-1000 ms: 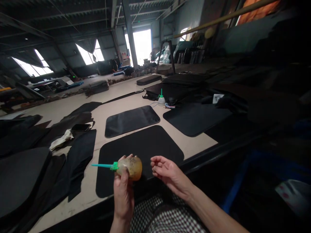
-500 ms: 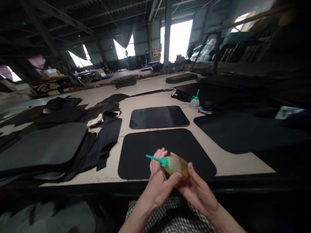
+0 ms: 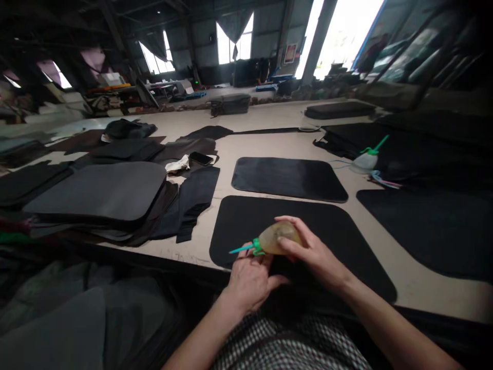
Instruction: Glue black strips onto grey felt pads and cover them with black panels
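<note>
My right hand [image 3: 314,254] is wrapped round a squeeze bottle [image 3: 272,238] with yellowish contents. The bottle lies tilted on its side, its green cap and long nozzle pointing left. Under the nozzle is my left hand [image 3: 250,277], palm down, with the thumb spread away from the fingers. Its fingertips are partly hidden by the bottle's cap. Both hands are over the near edge of a black rounded panel [image 3: 308,218] lying flat on the table. Just behind it lies a second, shinier black panel [image 3: 288,177].
Stacked dark sheets [image 3: 103,187] stand on the left, near a phone [image 3: 201,158] and a crumpled white cloth [image 3: 177,164]. A second green-capped bottle [image 3: 364,162] stands at the right by a larger black piece [image 3: 435,226]. The pale tabletop [image 3: 265,141] stretches back.
My left hand has let go of the bottle and moved down below its nozzle. My right hand now holds the bottle alone, its nozzle tipped lower. The view has swung left.
</note>
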A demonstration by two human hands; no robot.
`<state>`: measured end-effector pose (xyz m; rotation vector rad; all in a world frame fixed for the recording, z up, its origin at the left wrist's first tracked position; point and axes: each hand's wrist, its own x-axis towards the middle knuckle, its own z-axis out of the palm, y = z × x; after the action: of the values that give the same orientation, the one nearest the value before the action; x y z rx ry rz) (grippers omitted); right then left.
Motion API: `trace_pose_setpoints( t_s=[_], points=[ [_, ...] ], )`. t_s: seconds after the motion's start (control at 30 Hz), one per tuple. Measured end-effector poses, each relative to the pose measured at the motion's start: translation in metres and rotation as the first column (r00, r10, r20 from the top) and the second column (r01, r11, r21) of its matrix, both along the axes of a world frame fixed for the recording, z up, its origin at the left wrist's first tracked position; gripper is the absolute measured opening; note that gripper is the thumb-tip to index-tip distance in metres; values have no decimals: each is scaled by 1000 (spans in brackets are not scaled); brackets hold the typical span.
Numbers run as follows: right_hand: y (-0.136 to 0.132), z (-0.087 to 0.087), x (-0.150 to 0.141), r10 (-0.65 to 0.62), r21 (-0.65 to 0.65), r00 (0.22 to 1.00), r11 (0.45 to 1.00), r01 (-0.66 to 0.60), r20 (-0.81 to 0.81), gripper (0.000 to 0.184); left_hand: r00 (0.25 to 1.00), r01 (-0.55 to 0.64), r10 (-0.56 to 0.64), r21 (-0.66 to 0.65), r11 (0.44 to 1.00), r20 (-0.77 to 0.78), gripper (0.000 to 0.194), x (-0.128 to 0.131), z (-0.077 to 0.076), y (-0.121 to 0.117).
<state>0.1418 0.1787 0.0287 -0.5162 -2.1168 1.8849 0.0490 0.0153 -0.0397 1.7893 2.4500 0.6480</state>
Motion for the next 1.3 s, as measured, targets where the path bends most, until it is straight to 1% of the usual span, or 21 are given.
trace_pose_setpoints(
  t_s=[0.07, 0.13, 0.2, 0.3, 0.43, 0.53, 0.67, 0.73, 0.87, 1.0, 1.13, 1.3],
  points=[
    [-12, 2, -18, 109, 44, 994, 993, -109, 8, 58, 1000, -16, 16, -22, 1000, -9, 73, 0, -6, 0],
    [-22, -1, -33, 160, 89, 987, 983, -160, 7, 59, 999, -30, 29, -22, 999, -14, 75, 0, -9, -1],
    [-29, -5, -44, 155, 168, 988, 974, -154, 9, 59, 999, -36, 36, -2, 999, -23, 76, 0, -11, -2],
    [-35, -9, -53, 107, 298, 994, 949, -100, -4, 57, 999, -31, 31, 10, 999, -30, 73, 0, -12, -2],
    [-35, -8, -57, 114, 390, 992, 917, -86, -49, 52, 999, -9, 10, 22, 1000, -31, 70, -2, -13, -3],
    [-33, -6, -59, 165, 444, 983, 889, -112, -81, 49, 1000, 11, -10, 39, 999, -25, 67, -3, -13, -3],
    [-32, -5, -64, 285, 538, 953, 822, -188, -102, 44, 1000, 7, -8, 55, 998, 22, 65, -3, -14, -1],
    [-30, -7, -67, 312, 552, 942, 811, -197, -122, 43, 999, -1, -1, 72, 997, 37, 66, -3, -15, -1],
    [-21, -11, -75, 304, 565, 938, 809, -161, -168, 45, 1000, 5, -6, 133, 991, 6, 66, -4, -14, -2],
    [-9, -13, -88, 266, 605, 946, 790, -104, -184, 43, 999, 16, -13, 109, 994, -33, 67, -7, -5, -1],
    [1, -17, -106, 185, 668, 954, 744, 21, -236, 41, 1000, 8, -7, 90, 996, -16, 69, -7, -1, 0],
    [14, -28, -133, 56, 713, 951, 676, 187, -303, 41, 998, 16, -9, 114, 993, -62, 68, -7, -6, 0]
  ],
)
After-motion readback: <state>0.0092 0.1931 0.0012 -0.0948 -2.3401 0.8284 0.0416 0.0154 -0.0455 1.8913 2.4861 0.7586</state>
